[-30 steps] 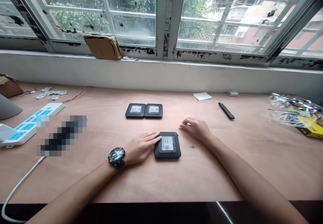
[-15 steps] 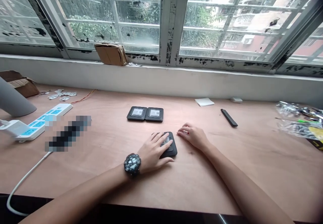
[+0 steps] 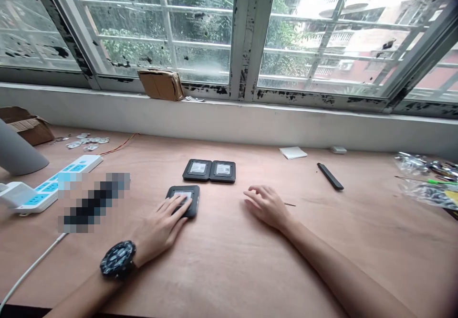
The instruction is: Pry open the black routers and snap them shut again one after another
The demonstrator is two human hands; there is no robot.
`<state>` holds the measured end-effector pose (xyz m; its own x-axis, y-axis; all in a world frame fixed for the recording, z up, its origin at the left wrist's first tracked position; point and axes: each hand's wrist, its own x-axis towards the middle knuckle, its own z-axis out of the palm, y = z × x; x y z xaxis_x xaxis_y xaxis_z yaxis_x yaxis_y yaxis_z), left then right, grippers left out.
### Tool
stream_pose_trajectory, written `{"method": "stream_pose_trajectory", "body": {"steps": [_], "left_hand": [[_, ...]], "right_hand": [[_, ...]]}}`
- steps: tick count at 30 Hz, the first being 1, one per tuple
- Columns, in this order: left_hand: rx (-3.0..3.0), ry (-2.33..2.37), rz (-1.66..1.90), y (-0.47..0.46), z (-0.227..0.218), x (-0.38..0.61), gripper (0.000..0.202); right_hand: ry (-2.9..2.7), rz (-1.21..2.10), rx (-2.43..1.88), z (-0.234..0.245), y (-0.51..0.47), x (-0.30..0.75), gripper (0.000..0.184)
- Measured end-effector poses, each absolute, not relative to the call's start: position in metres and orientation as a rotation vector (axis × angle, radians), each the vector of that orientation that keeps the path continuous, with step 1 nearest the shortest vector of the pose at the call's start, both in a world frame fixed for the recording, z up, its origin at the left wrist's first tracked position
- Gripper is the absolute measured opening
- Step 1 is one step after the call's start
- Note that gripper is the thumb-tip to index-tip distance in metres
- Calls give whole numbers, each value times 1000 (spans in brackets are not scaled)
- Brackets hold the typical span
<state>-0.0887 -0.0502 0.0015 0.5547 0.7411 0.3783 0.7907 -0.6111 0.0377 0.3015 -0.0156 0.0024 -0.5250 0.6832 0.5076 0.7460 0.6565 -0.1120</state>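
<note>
Along the left end of the plywood workbench (image 3: 229, 265), a brown cardboard box (image 3: 28, 132) and a grey curved object (image 3: 16, 153) sit by a white power strip with blue sockets (image 3: 50, 187). Small white plastic pieces (image 3: 88, 141) and a thin orange wire (image 3: 119, 145) lie beyond the strip, and a pixelated patch (image 3: 93, 203) conceals the area beside it.

Left of centre, the left hand (image 3: 161, 227), wearing a black round-faced wristwatch (image 3: 118, 259), lies on a matte black rounded-rectangular device (image 3: 193, 198). Its fingers are extended and spread across the top, not wrapped around the edges, and they cover most of a white label (image 3: 182, 195). Just beyond, two matching black devices (image 3: 197, 176) stand side by side, touching. Their white labels (image 3: 222, 169) show print too small to read; no brand is legible.

Each device appears stiff, light and low-profile. The smooth casing may slip, so the long edges are the likely hold points.

Right of centre, the right hand (image 3: 266, 207) rests open on the bench, fingers loosely curved, near a thin metal pin (image 3: 289, 204). Farther right lie a white paper pad (image 3: 293, 153), a black bar (image 3: 329, 176) and a clear plastic bag (image 3: 425, 196).
</note>
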Motion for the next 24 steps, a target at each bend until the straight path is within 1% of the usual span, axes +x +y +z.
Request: {"method": "stream_pose_trajectory", "body": {"steps": [3,5,9,11,15,19,24], "left_hand": [[-2538,-1398,-589,-40,-4,-114,50],[-2481,-1466,-581,-30,-6,-124,52],[-2426,-1574,-561,2,-4,-130,60],[-2435,-1635,-532,23,0,-128,63],[-2435,-1728,-340,60,7,-116,69],[-2473,-1701,-186,79,7,-102,61],[-2482,-1676,-138,80,4,-84,55]], "right_hand": [[-2392,-146,-1050,0,-8,268,33],[-2356,-115,-1044,-1,2,249,39],[-2319,-15,-1072,-1,24,228,62],[-2354,58,-1092,-2,29,227,69],[-2365,134,-1177,-3,14,237,61],[-2369,152,-1201,-1,-31,257,59],[-2439,224,-1198,7,-93,279,56]]}}
